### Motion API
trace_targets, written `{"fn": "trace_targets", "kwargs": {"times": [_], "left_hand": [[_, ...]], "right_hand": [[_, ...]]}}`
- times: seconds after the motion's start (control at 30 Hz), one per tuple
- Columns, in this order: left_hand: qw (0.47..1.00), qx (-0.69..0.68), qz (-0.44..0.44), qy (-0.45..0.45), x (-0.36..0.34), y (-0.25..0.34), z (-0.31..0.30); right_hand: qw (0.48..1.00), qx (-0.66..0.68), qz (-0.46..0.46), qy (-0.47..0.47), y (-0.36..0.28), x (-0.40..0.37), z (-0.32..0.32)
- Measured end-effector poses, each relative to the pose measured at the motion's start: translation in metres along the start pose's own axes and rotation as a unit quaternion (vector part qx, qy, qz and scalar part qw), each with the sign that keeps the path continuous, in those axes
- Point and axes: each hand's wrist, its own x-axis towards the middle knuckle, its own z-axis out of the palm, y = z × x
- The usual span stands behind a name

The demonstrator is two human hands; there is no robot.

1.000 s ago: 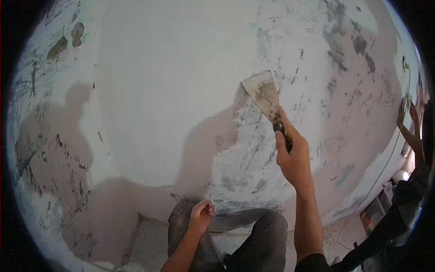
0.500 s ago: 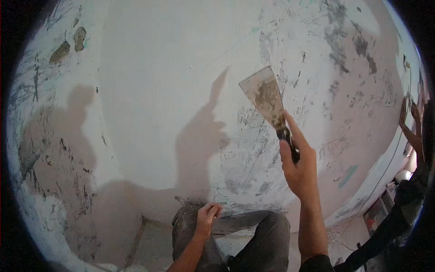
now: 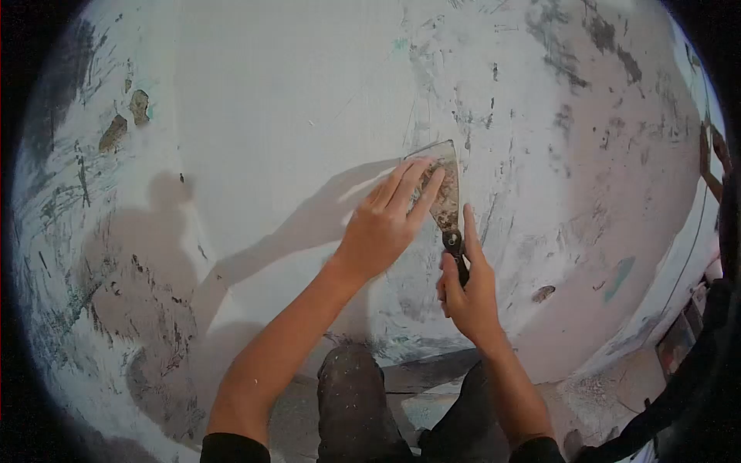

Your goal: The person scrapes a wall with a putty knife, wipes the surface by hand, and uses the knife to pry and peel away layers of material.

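Observation:
In my right hand [image 3: 471,297] is the black handle of a putty knife [image 3: 447,202], its wide metal blade pointing up against the wall [image 3: 255,116]. Brown residue stains the blade. My left hand [image 3: 394,216] lies over the left part of the blade with its fingers stretched out, hiding some of the metal. Grey scraped marks cover the white wall around the blade.
Two chipped holes [image 3: 113,133] show at the upper left of the wall. My knees [image 3: 351,393] are close to the wall's base. Another person's hand [image 3: 711,158] touches the wall at the far right, and that person's dark-clothed leg [image 3: 656,413] reaches across the lower right.
My left hand has risen from my knee to the blade, its fingers now spread. The putty knife and my right hand have moved left and slightly down.

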Motion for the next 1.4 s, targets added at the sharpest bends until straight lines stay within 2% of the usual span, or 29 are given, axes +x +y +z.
{"fn": "trace_targets", "kwargs": {"times": [0.03, 0.1, 0.3, 0.37, 0.4, 0.47, 0.5, 0.57, 0.67, 1.07, 1.23, 1.4], "left_hand": [[1.0, 0.002, 0.003, -0.002, 0.005, 0.003, 0.001], [1.0, 0.024, -0.01, -0.014, 0.013, 0.01, 0.003], [0.998, 0.066, 0.0, -0.023, 0.028, 0.019, 0.006], [0.997, 0.073, 0.0, -0.023, 0.031, 0.02, 0.006], [0.997, 0.076, 0.001, -0.02, 0.032, 0.02, 0.006], [0.996, 0.09, 0.004, -0.01, 0.031, 0.02, 0.007], [0.996, 0.091, 0.006, -0.008, 0.031, 0.019, 0.009], [0.996, 0.092, 0.007, 0.001, 0.031, 0.018, 0.012], [0.994, 0.107, -0.008, 0.01, 0.042, 0.011, 0.012], [0.993, 0.114, -0.014, 0.006, 0.035, 0.013, 0.014], [0.993, 0.113, -0.017, -0.009, 0.037, 0.013, 0.011], [0.993, 0.119, -0.006, -0.011, 0.033, 0.013, 0.01]], "right_hand": [[1.0, 0.004, 0.0, 0.001, 0.0, -0.001, 0.005], [0.99, 0.138, 0.016, 0.027, 0.006, 0.0, 0.017], [0.97, 0.242, 0.012, 0.036, 0.009, -0.003, 0.034], [0.908, 0.416, 0.04, 0.033, 0.002, -0.001, 0.035], [0.908, 0.416, 0.036, 0.032, -0.002, -0.003, 0.033], [0.852, 0.514, 0.099, -0.014, -0.008, -0.008, 0.031], [0.852, 0.515, 0.096, -0.013, -0.005, -0.007, 0.032], [0.896, 0.439, 0.066, -0.009, 0.006, -0.003, 0.035], [0.914, 0.405, 0.027, 0.007, 0.01, 0.013, 0.046], [0.917, 0.395, 0.048, 0.011, 0.002, 0.006, 0.048], [0.897, 0.438, 0.056, 0.008, 0.002, 0.007, 0.049], [0.898, 0.435, 0.061, 0.019, -0.001, 0.005, 0.053]]}}
